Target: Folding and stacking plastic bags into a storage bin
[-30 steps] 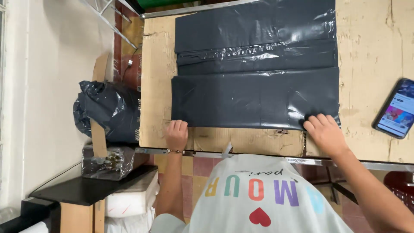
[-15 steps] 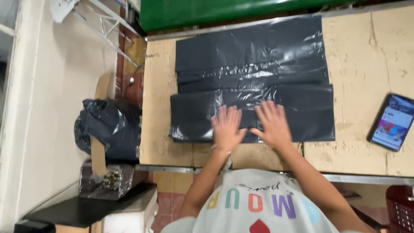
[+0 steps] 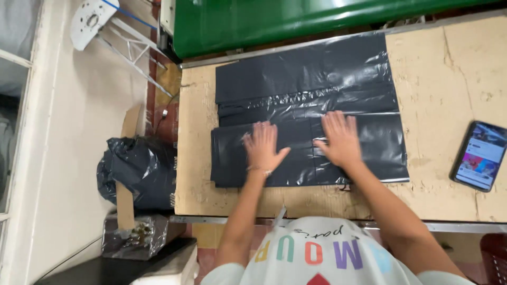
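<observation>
Both hands, left (image 3: 264,148) and right (image 3: 340,140), press flat with fingers spread on seemingly folded black bags (image 3: 309,111), mid-frame on the desk (image 3: 449,79).

Both palms hide the bag (image 3: 364,148) beneath them; far right of the right hand (image 3: 340,140), the phone (image 3: 479,155) screen is too small to tell.

Hands (image 3: 301,145) on bag (image 3: 369,153) (phone (image 3: 479,155) right).

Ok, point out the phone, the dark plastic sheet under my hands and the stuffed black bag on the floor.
phone (image 3: 480,156), head view, screen middle.
dark plastic sheet (image 3: 369,145), head view, right part.
stuffed black bag (image 3: 138,170), head view, its middle.
</observation>
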